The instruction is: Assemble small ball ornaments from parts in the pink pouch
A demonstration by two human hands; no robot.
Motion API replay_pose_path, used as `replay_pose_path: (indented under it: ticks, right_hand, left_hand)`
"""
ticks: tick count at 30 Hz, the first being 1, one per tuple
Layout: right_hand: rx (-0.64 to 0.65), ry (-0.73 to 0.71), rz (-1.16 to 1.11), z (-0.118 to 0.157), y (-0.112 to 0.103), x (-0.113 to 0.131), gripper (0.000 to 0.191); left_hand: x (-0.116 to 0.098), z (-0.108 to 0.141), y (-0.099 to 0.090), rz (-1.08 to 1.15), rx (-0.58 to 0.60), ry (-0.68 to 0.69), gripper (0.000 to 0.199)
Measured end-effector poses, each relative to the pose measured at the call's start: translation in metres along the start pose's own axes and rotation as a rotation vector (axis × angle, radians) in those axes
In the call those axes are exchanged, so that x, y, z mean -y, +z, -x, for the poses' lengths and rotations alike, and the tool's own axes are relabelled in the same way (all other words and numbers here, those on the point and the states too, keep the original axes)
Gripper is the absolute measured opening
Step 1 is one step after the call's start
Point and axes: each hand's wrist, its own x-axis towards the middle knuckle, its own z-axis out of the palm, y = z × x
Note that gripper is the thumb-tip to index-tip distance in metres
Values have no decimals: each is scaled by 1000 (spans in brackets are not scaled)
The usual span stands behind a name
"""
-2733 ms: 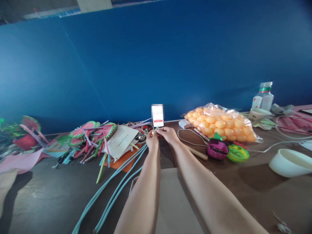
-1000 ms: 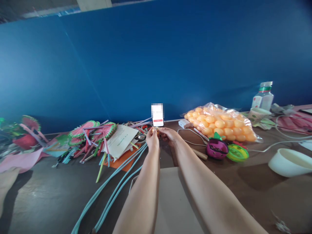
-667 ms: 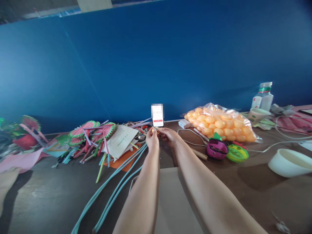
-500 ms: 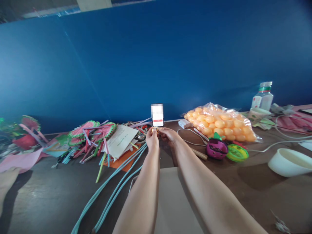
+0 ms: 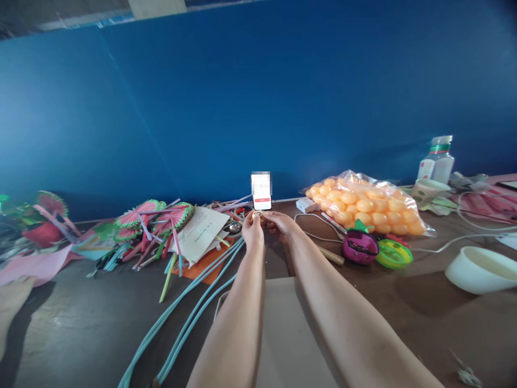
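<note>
Both my arms reach forward over the table. My left hand (image 5: 252, 227) and my right hand (image 5: 279, 224) meet just in front of an upright phone (image 5: 262, 192) with a lit screen. Between their fingertips is a small shiny gold-coloured item (image 5: 259, 215), too small to make out. The left fingers are closed on it, and the right fingers are bent together at its right side. Beneath my forearms lies a flat grey-beige surface (image 5: 283, 323).
Folded paper fans (image 5: 141, 213), papers (image 5: 200, 231) and pale blue tubes (image 5: 189, 307) lie left. Rightward are a bag of orange balls (image 5: 367, 202), a purple basket (image 5: 359, 247), a white bowl (image 5: 480, 269) and a bottle (image 5: 437, 161). A person's hand (image 5: 14, 302) is far left.
</note>
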Motion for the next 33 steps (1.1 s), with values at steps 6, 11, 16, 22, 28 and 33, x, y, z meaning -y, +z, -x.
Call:
replay_pose_path:
  ticks: [6,11,16,22,28,33]
  right_hand:
    - [10,-16,13,0,-1,-1,21]
    - [4,-20,7,-1,-1,-1,22]
    - [-8,-24,5,-1,0,-1,22]
    - [-36,-48,23,-1,0,-3,23]
    - [-55,-61,45,-3,1,-6,22]
    - [-96,-63,64,-4,5,-7,23]
  left_hand:
    - [2,-2,-1,-22,-1,11,27]
    - [5,-5,-1,-11,3,23,28]
    - [4,-4,-1,-16,-2,18,26]
    - [3,-3,-2,-11,8,17,24]
    - [3,-3,-4,-50,10,49,20]
    - [8,-8,-7,-121,6,93,22]
